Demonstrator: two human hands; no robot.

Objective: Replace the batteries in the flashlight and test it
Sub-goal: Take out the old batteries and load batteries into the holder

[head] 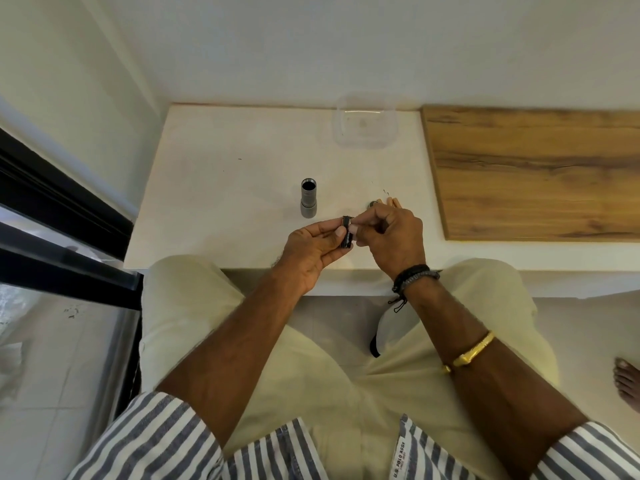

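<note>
Head view, items as you see them:

1. Your left hand [313,247]: over the near edge of the white table [225,168], thumb and fingers pinching the black battery holder [347,233] from its left side.
2. Your right hand [391,233]: close against the left one, fingers curled, their tips pinched on the holder's right side. You cannot tell whether they also hold a cell.
3. Black battery holder: off the table, held between both hands, roughly upright.
4. Flashlight body [308,198]: grey, standing upright on the table just beyond your left hand, open dark end up, apart from both hands.
5. Small round grey part [373,204]: on the table just past your right knuckles; too small to identify.
6. Tan batteries [393,202]: lying beside that part, partly hidden by your right hand.
7. Clear plastic container [365,123]: at the table's far edge by the wall.
8. Wooden board [536,171]: right of the white table.
9. Black bracelets [414,277] on your right wrist; gold bangle [471,353] further up the forearm.
</note>
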